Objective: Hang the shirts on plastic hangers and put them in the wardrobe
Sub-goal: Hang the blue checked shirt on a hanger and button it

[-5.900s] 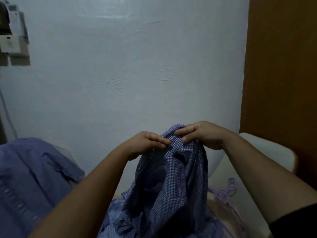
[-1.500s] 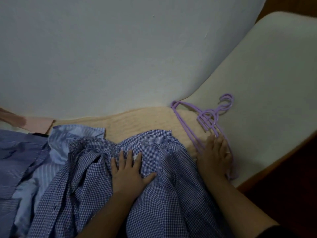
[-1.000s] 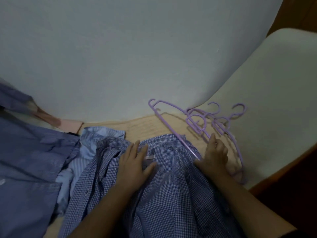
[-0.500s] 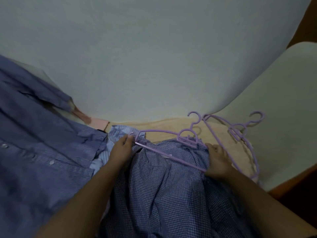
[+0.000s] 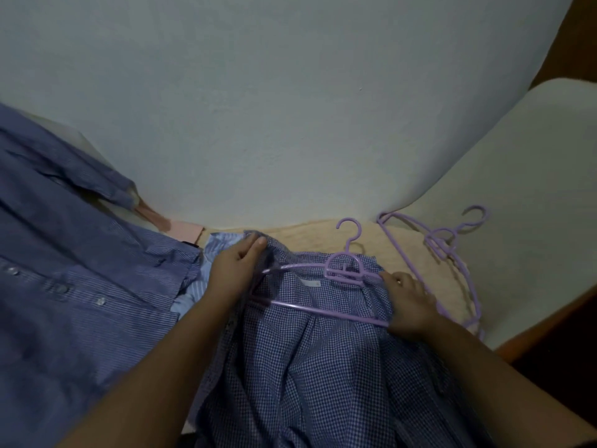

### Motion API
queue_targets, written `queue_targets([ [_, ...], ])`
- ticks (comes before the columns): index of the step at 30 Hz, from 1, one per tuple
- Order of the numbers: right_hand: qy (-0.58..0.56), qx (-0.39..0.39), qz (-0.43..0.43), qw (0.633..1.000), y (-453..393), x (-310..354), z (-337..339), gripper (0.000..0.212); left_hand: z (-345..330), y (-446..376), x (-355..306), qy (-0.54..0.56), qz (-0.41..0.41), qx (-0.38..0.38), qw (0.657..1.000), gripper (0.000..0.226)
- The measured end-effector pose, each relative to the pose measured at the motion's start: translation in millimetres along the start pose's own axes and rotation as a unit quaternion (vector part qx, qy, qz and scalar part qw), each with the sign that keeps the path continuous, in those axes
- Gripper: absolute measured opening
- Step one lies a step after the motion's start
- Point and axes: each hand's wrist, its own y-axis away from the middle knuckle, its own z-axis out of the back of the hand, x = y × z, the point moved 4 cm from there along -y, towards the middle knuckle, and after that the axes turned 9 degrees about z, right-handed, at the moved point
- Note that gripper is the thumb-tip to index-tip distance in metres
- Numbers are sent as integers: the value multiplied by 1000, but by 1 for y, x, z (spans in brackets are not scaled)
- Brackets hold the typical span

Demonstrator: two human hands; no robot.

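The checked shirt [image 5: 310,357] lies on the bed with a purple hanger [image 5: 323,286] across its collar, the left hand [image 5: 234,270] pinching the shirt's shoulder, the right hand [image 5: 408,302] gripping the hanger's end, spare hangers [image 5: 452,250] beside.

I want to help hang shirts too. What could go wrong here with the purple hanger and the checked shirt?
The left hand pinches only the edge of the checked shirt, so the cloth might slip before the purple hanger gets inside. The right hand holds that hanger beside the spare hangers, so it might snag them. With a loose grip, the hanger could tilt out.
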Motion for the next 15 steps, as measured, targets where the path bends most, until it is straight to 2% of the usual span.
queue_targets([
  [4,-17,-33,54,998,4,29,8,97,4,22,-44,118,-44,9,992,43],
  [7,-20,-63,78,995,2,52,12,98,-3,31,-55,248,-9,72,966,48],
  [9,-31,-69,69,995,-2,58,8,99,-14,29,-34,291,28,113,950,51],
  [13,-34,-34,59,997,-10,59,-11,102,-39,34,54,220,142,116,958,57],
  [15,-28,-4,54,998,-15,58,-23,106,-44,40,87,164,171,105,966,60],
])
